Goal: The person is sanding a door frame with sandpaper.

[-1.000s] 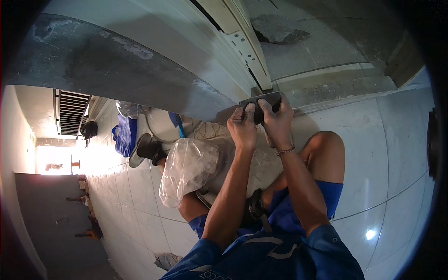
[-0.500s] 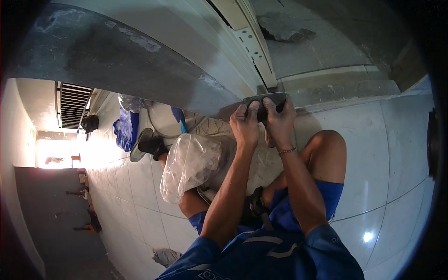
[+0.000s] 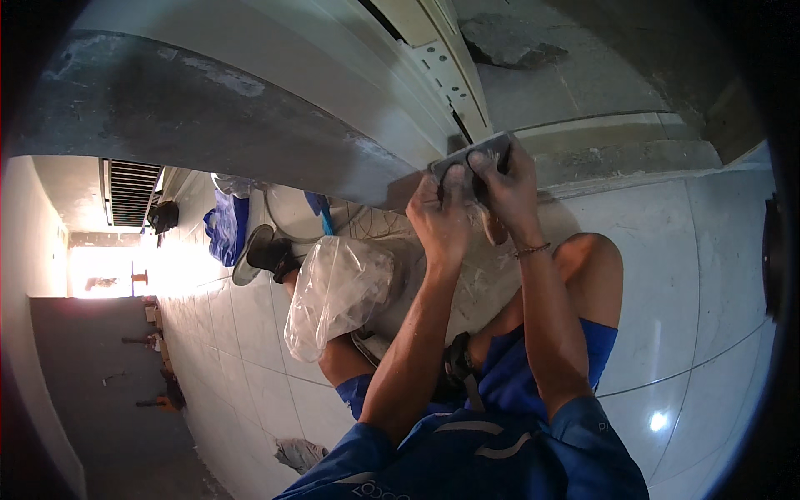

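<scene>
My two hands hold a flat, dark grey rectangular piece [image 3: 495,145], tilted with its right end higher. Its exact kind I cannot tell. My left hand [image 3: 437,218] grips the left end, thumb laid on the near face. On the right end, my right hand [image 3: 514,197] has its thumb pressed down beside the other. Below the right hand juts a brown, rounded, handle-like part [image 3: 493,227]; whether it joins the piece is hidden. Just beyond is the foot of a pale door frame [image 3: 450,79] with a perforated metal strip, meeting a rough grey sill [image 3: 625,162].
A grey-streaked panel [image 3: 208,108] crosses the upper left. A clear plastic bag [image 3: 337,287] sits by my left leg, on a dusty patch of tiled floor [image 3: 646,275]. Farther left lie a blue bag [image 3: 227,229] and a cable. A crumpled grey cloth [image 3: 298,455] is at the lower left.
The grey piece has gone from nearly level to tilted, its right end raised. My right hand has moved up and slightly right; my left stays near its place.
</scene>
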`<action>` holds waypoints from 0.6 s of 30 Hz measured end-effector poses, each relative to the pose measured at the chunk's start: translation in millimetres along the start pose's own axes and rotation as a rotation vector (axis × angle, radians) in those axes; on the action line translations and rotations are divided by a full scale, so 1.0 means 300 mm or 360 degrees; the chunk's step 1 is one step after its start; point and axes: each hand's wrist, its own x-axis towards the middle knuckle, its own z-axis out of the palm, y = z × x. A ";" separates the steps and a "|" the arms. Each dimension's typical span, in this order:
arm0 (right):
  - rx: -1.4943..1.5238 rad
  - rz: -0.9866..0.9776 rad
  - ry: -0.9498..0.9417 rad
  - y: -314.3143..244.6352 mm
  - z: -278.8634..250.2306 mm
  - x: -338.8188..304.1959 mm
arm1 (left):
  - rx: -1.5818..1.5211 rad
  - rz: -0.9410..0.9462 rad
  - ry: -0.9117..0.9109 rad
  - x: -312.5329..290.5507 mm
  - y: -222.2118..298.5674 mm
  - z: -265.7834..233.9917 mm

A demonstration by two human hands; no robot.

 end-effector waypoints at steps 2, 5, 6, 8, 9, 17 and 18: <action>0.0042 -0.0028 -0.0081 -0.072 0.003 0.020 | -0.0008 0.0016 0.0022 0.000 0.031 0.008; -0.0065 0.0039 -0.0071 -0.071 -0.001 0.009 | -0.0130 0.0067 0.0090 -0.010 0.045 0.017; -0.0064 0.0040 -0.0071 -0.060 -0.007 0.011 | -0.0072 0.0001 0.0077 -0.012 0.040 0.010; -0.0248 0.0093 -0.0142 -0.013 -0.027 0.021 | -0.0024 -0.0062 0.0056 -0.028 -0.007 0.012; -0.0245 0.0086 -0.0143 0.009 -0.031 0.014 | -0.0035 -0.0101 0.0045 -0.047 -0.060 0.016; -0.0215 0.0056 -0.0290 0.060 -0.057 0.034 | -0.0365 -0.0325 0.0017 -0.060 -0.061 0.043; -0.0190 0.0082 -0.0318 0.062 -0.056 0.036 | -0.0364 -0.0333 0.0019 -0.059 -0.054 0.044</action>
